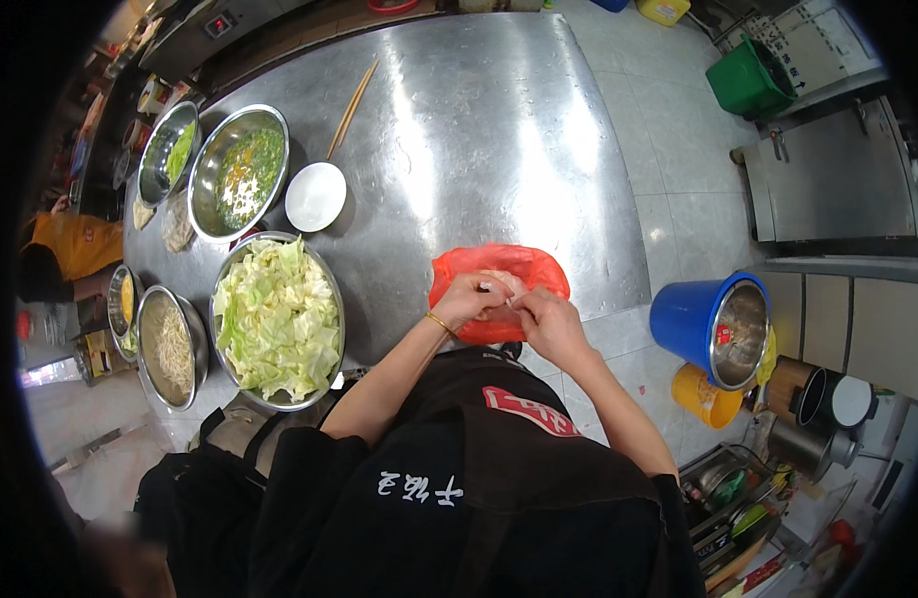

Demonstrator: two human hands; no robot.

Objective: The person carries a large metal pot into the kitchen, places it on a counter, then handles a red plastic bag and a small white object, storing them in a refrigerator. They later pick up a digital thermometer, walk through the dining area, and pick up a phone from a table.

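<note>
A red plastic bag (pixel 535 263) lies spread wide at the front edge of the steel table, close to my body. Over its mouth, my left hand (pixel 469 301) and my right hand (pixel 549 321) come together, fingers pinched. Between the fingertips is a thin, whitish, translucent film (pixel 503 285) that looks like clear plastic. What lies under it inside the red bag is mostly hidden. Left of my left arm stands a steel bowl heaped with chopped cabbage (pixel 278 321).
Along the table's left are a steel bowl of green liquid mix (pixel 242 171), a white bowl (pixel 316 196), chopsticks (pixel 353 108) and a bowl of bean sprouts (pixel 174 349). A blue bucket (pixel 686 324) stands right on the floor; a person in orange (pixel 75 249) is far left.
</note>
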